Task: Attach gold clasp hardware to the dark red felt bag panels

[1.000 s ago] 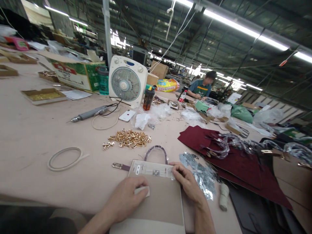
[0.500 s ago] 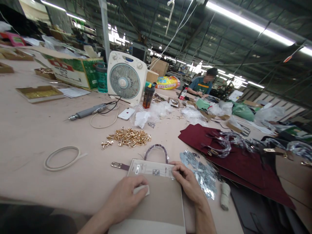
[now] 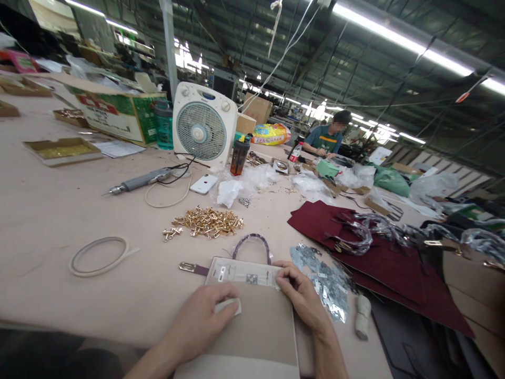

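A beige bag panel (image 3: 256,321) lies flat on the table in front of me, with a looped dark handle (image 3: 252,239) wrapped in clear film at its far edge. A dark strap with a metal plate (image 3: 189,267) sticks out to its left. My left hand (image 3: 211,316) rests on the panel and pinches a small white flat piece (image 3: 231,306) between thumb and fingers. Curled over the panel's upper right edge, my right hand (image 3: 298,287) grips it near a clear-tape strip with small metal fittings (image 3: 251,279). Its fingertips are partly hidden.
Gold clasps (image 3: 209,222) lie beyond the panel, thin metal plates (image 3: 321,284) to its right. A tape roll (image 3: 98,256) and an electric screwdriver (image 3: 138,180) lie left. Maroon panels (image 3: 386,263) are stacked right. Behind stand a fan (image 3: 203,126) and a person (image 3: 327,137).
Both hands stay in nearly the same places on the bag panel. The whole view has shifted very slightly.
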Motion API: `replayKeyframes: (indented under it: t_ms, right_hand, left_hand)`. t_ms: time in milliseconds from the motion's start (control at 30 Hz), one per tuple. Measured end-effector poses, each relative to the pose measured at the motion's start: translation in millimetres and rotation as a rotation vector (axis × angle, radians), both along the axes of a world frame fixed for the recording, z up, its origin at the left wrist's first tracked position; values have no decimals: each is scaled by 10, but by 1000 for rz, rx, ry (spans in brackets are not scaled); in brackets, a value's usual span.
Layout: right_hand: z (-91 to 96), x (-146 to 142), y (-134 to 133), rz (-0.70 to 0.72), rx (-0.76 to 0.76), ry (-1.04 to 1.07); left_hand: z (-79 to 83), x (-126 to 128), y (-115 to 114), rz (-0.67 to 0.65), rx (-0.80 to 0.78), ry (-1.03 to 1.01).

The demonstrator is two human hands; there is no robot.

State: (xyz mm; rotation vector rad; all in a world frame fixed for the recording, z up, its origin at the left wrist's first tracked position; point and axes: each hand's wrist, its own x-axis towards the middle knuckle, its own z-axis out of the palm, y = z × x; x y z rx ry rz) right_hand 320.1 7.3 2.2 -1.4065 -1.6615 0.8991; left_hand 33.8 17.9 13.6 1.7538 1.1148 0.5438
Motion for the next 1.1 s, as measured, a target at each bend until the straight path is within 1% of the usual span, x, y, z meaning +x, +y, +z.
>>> replayKeyframes:
  t_ms: [133, 300, 433, 567, 733, 800, 867, 933, 967, 1000, 1033, 1100]
  right_hand:
    - [-69, -15, -15, -51, 23, -32]
    - [-170, -49, 23, -146, -51, 56]
    - [-230, -96, 74, -254, 4, 3]
    - [-248, -186, 79, -320, 78, -73]
    - [-246, -258, 79, -388, 148, -91]
    - [-237, -242, 63, -415, 217, -105]
    - [-189, -232, 11, -493, 357, -143]
    - [-86, -267, -87, -560, 486, -176]
    - [-19, -311, -150, -552, 513, -173]
    - [50, -375, -218, -505, 511, -161]
    - [114, -456, -284, -418, 493, -155]
    - [200, -655, -388, -168, 454, -183]
  left_hand:
    - [8, -23, 2, -6, -35, -55]
    - [9, -39, 10, -27, -57, -114]
    - [-26, -51, 9, -39, -35, -143]
    - [-59, -83, 2, -60, -17, -108]
    - [-14, -148, -17, -114, -14, -19]
    - [9, -179, -32, -111, -3, -6]
    - [23, -213, -47, -123, 2, -3]
    - [30, -246, -60, -152, 5, -16]
    - [31, -260, -66, -163, 11, -24]
    - [29, -272, -71, -169, 21, -30]
    - [23, -281, -76, -171, 34, -31]
    - [1, -292, -83, -171, 62, -23]
